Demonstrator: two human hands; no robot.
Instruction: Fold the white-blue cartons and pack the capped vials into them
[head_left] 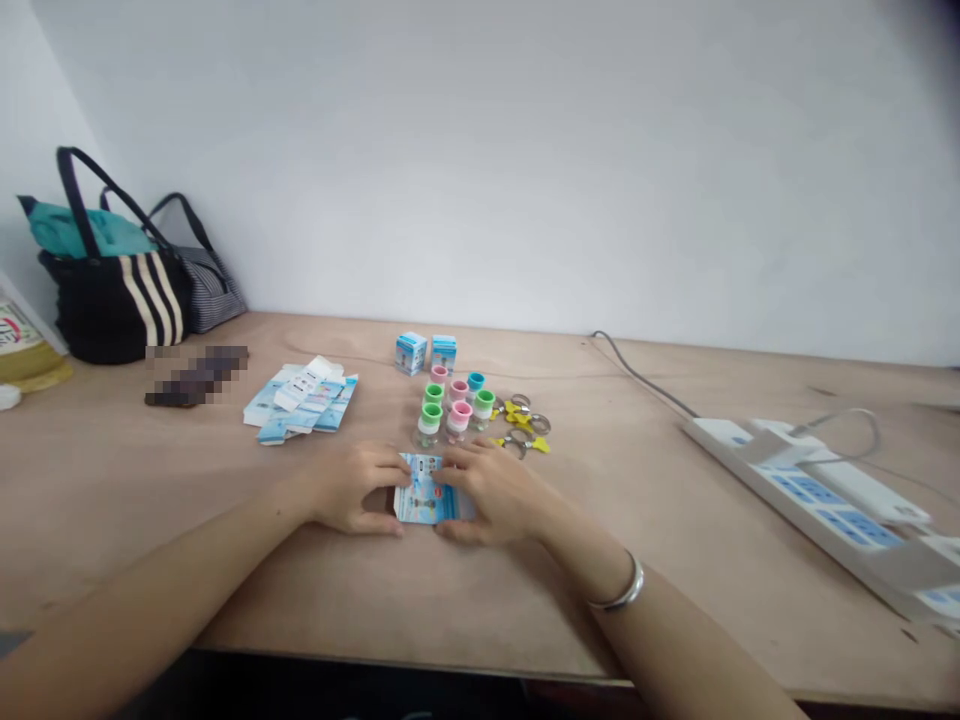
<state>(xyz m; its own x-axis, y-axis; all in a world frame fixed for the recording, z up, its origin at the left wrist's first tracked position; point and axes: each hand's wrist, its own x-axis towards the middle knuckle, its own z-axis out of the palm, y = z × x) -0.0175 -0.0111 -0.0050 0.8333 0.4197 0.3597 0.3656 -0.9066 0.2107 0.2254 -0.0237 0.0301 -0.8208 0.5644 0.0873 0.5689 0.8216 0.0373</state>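
A small blue and white printed carton (421, 500) lies near the table's front edge, between my two hands. My left hand (358, 490) touches its left side, thumb and fingers apart around the edge. On the carton's right side is my right hand (486, 492), its fingertips resting on the top and the thumb lower down; a silver bracelet is on that wrist. Just beyond stand several small clear bottles with green, pink and blue tops (461, 410). Metal ring clamps with yellow keys (519, 418) lie to the right of the bottles.
Two upright blue and white boxes (411, 354) stand behind the bottles. Flattened cartons (304, 400) are piled at the left, near a dark blurred object (201, 376). Bags (112, 300) sit at the back left. A power strip (810, 500) with cables lies at the right.
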